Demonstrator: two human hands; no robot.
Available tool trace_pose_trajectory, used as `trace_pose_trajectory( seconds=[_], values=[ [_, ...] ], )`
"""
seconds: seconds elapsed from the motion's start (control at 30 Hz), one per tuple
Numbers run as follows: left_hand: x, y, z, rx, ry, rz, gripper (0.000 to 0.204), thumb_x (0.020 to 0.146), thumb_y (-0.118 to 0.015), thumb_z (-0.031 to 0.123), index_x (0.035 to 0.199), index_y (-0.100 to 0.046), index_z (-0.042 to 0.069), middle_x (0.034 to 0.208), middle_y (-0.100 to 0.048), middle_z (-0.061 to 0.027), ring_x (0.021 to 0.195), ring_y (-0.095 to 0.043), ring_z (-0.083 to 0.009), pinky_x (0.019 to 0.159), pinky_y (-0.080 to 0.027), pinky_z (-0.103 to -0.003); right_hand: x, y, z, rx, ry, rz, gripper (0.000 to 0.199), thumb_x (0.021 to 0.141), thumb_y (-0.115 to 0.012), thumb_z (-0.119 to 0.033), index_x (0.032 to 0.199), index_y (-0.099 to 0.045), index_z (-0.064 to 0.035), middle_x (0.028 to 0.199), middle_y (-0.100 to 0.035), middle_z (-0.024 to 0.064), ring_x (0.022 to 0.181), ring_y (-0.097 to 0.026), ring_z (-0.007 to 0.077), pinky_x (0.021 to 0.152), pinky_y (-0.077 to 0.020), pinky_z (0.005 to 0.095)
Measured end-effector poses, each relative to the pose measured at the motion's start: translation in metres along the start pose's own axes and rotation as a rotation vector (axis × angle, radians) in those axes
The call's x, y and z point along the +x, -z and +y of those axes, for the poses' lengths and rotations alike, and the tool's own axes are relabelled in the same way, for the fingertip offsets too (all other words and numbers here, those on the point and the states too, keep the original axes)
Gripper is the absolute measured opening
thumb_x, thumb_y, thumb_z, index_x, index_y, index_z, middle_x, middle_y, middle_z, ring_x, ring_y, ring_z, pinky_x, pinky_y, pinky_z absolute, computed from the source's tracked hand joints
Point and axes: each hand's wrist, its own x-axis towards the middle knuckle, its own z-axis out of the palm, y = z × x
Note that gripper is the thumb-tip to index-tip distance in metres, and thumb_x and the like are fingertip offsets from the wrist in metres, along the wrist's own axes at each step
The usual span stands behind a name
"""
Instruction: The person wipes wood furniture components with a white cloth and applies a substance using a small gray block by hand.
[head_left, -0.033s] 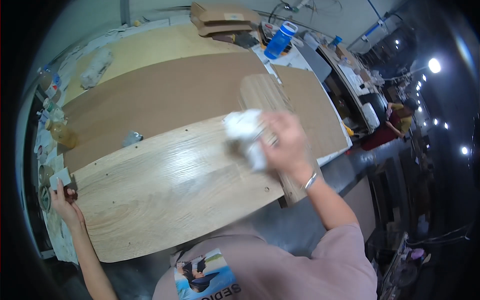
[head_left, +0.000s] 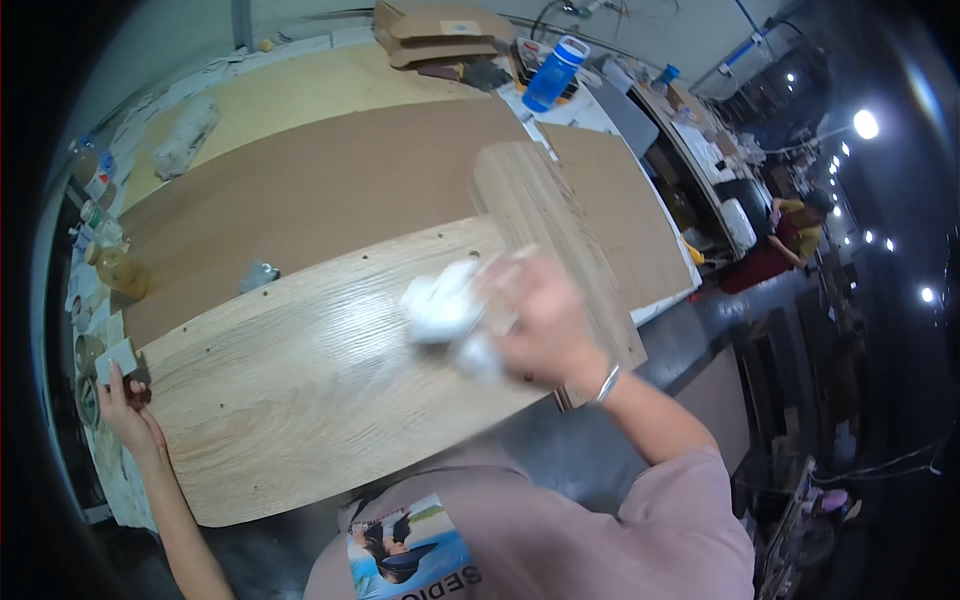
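Note:
A light wood-grain board (head_left: pixel 290 400) with small dark holes lies in front of me. My right hand (head_left: pixel 540 315), smeared by motion, is closed around a crumpled white cloth (head_left: pixel 442 303). The cloth is against the board's upper face, right of its middle. At the board's left end, my left hand (head_left: pixel 128 412) grips a small pale block (head_left: pixel 120 358), with the thumb and fingers around its lower part. Under the board's right end a second wood-grain board (head_left: pixel 545 205) lies crosswise.
Several bottles, one a yellowish bottle (head_left: pixel 118 268), line the left edge. A crumpled silvery piece (head_left: pixel 260 276) lies on the brown sheet (head_left: pixel 330 170). Farther back are a blue bottle (head_left: pixel 556 75) and a cardboard package (head_left: pixel 440 35). At far right another person (head_left: pixel 790 240) stands.
My right hand has moved with the white cloth to the left and toward me across the board. The left hand stays at the left end with the pale block.

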Motion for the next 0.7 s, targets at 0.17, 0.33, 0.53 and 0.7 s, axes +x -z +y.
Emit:
trace_pose_trajectory(
  seconds=[0.17, 0.33, 0.53, 0.7],
  values=[
    [0.019, 0.009, -0.007, 0.005, -0.025, -0.002, 0.01, 0.1, -0.063, 0.018, 0.101, -0.059, 0.008, 0.073, -0.054, 0.003, 0.063, -0.051, -0.0057, 0.06, -0.041, -0.022, -0.057, -0.001, 0.048, -0.116, -0.015, -0.021, 0.032, 0.082, -0.071, -0.022, 0.111, -0.072, -0.0089, 0.1, -0.068, 0.0123, 0.089, -0.066, 0.0327, 0.078, -0.052, 0.0455],
    [0.018, 0.02, -0.005, -0.018, 0.021, -0.063, 0.016, 0.099, -0.065, 0.017, 0.11, -0.061, 0.006, 0.083, -0.058, 0.001, 0.069, -0.054, -0.0072, 0.065, -0.044, -0.022, -0.04, 0.041, 0.043, 0.015, -0.436, 0.133, 0.026, 0.087, -0.069, -0.017, 0.111, -0.07, -0.0056, 0.102, -0.068, 0.0153, 0.089, -0.065, 0.0348, 0.077, -0.053, 0.0432],
    [-0.088, -0.114, 0.075, -0.248, 0.244, -0.323, 0.03, 0.094, -0.064, 0.01, 0.122, -0.056, 0.004, 0.11, -0.065, -0.0086, 0.099, -0.064, -0.0193, 0.093, -0.053, -0.035, 0.029, -0.01, -0.079, 0.442, 0.206, 0.038, 0.046, 0.076, -0.08, -0.017, 0.118, -0.067, -0.0052, 0.118, -0.063, 0.0152, 0.108, -0.059, 0.0343, 0.09, -0.05, 0.0399],
    [-0.143, -0.173, 0.091, -0.157, 0.21, -0.584, 0.04, 0.084, -0.067, 0.001, 0.122, -0.056, 0.003, 0.112, -0.064, -0.0084, 0.103, -0.064, -0.0155, 0.091, -0.055, -0.032, 0.063, -0.016, -0.111, 0.753, 0.177, 0.08, 0.055, 0.071, -0.082, -0.015, 0.121, -0.065, -0.0016, 0.117, -0.06, 0.0167, 0.107, -0.055, 0.034, 0.089, -0.0478, 0.0396]
  ],
)
